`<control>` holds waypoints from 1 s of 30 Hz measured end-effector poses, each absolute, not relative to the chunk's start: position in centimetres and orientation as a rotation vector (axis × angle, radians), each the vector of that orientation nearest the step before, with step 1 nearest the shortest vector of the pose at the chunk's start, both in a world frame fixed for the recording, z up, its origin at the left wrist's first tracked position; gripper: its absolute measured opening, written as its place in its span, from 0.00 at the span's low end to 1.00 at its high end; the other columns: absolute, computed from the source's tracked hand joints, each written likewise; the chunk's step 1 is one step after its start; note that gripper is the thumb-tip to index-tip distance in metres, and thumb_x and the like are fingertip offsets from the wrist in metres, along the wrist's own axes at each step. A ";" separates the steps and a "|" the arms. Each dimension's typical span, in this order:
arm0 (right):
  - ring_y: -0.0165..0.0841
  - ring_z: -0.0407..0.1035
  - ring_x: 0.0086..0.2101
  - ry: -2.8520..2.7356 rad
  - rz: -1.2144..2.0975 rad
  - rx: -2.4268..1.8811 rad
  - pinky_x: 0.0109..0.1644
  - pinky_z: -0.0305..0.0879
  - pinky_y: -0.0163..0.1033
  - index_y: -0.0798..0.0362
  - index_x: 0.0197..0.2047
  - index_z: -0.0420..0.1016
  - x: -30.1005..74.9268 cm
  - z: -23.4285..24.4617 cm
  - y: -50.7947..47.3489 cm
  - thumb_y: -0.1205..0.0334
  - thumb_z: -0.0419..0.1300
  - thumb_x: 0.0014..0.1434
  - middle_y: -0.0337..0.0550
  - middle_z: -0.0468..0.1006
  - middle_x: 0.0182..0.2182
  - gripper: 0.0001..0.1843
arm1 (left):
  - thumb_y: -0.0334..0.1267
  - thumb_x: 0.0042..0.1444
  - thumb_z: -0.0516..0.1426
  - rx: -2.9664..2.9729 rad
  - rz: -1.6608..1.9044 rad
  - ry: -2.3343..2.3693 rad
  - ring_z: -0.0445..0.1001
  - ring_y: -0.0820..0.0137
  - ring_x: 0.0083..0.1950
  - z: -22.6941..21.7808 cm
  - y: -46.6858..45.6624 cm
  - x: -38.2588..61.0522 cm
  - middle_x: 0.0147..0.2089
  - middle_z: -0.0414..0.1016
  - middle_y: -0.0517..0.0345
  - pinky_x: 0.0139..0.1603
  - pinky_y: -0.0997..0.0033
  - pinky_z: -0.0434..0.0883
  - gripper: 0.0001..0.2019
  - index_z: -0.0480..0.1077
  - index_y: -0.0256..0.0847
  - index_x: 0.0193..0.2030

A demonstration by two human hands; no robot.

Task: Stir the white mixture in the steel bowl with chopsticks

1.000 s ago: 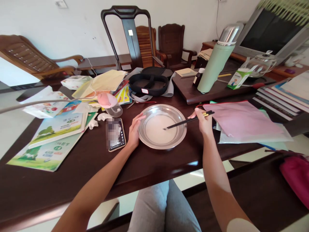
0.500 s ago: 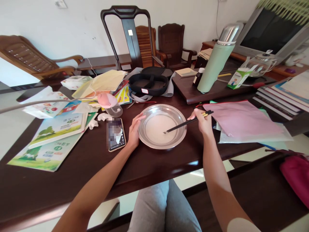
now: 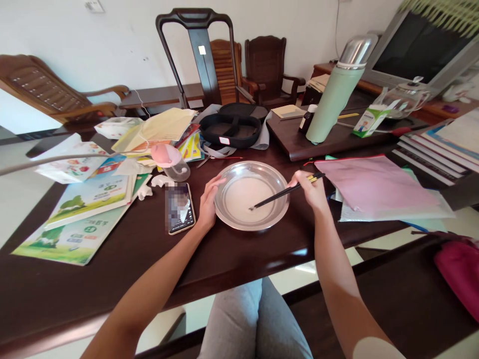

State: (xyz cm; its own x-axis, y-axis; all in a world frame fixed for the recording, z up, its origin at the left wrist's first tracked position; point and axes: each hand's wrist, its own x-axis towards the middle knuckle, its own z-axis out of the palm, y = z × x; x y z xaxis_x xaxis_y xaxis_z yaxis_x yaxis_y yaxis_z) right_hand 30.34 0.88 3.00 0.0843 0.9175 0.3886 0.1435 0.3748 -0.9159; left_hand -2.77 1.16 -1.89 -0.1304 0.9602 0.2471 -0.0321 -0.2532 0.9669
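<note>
In front of me on the dark table is a round, shallow stainless steel dish. Whitish contents cover its bottom; whether fine grains or a cloudy liquid, I cannot tell. My left hand grips the dish at its left rim, fingers along the edge. Closed around a pair of black chopsticks with gold-coloured ends is my right hand, over the dish's right side. The chopsticks slant down to the left, and their tips touch the whitish contents, with a small dark speck there.
A phone lies left of the dish, near workbooks and a pink-lidded cup. Behind sits an open black case. A tall green thermos stands back right. A pink zip folder lies right of my hand.
The chopsticks' tips have moved slightly left and toward me within the dish, and my right hand has shifted a little left with them. My left hand and the dish have stayed put.
</note>
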 end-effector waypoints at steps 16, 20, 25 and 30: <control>0.42 0.84 0.33 -1.479 0.862 -1.014 0.44 0.80 0.47 0.47 0.25 0.82 29.6 3.4 0.5 0.25 0.69 0.60 0.44 0.87 0.27 0.33 | 0.65 0.65 0.63 1.354 1.492 1.152 0.70 0.47 0.78 -2.0 1.2 -2.9 0.72 0.78 0.49 0.84 0.43 0.59 0.25 0.88 0.49 0.52; 0.44 0.85 0.36 -1.424 0.730 -1.069 0.48 0.80 0.50 0.45 0.26 0.83 29.8 3.4 0.8 0.23 0.67 0.60 0.43 0.88 0.28 0.33 | 0.65 0.65 0.63 1.347 1.501 1.147 0.71 0.47 0.78 -2.1 1.2 -2.9 0.72 0.78 0.49 0.84 0.43 0.60 0.25 0.88 0.49 0.52; 0.43 0.82 0.30 -1.274 0.666 -1.111 0.43 0.81 0.50 0.44 0.20 0.75 30.6 3.2 0.9 0.23 0.64 0.63 0.42 0.80 0.20 0.36 | 0.65 0.65 0.63 1.361 1.486 1.159 0.70 0.48 0.78 -2.0 1.2 -2.9 0.72 0.78 0.49 0.84 0.44 0.60 0.25 0.87 0.49 0.53; 0.43 0.85 0.34 -1.490 0.840 -1.031 0.45 0.80 0.48 0.46 0.25 0.82 29.8 3.4 0.6 0.24 0.68 0.60 0.44 0.87 0.28 0.33 | 0.65 0.65 0.63 1.354 1.502 1.161 0.71 0.47 0.78 -2.0 1.2 -2.8 0.72 0.78 0.49 0.84 0.43 0.60 0.25 0.88 0.49 0.52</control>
State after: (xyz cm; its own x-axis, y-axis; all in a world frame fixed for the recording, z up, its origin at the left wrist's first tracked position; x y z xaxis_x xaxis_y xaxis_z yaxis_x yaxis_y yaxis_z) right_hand 29.76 0.60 3.37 -0.0366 0.9273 0.3724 0.1617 0.3732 -0.9135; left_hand -2.83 1.17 -2.04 -0.1203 0.9548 0.2718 0.0225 -0.2711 0.9623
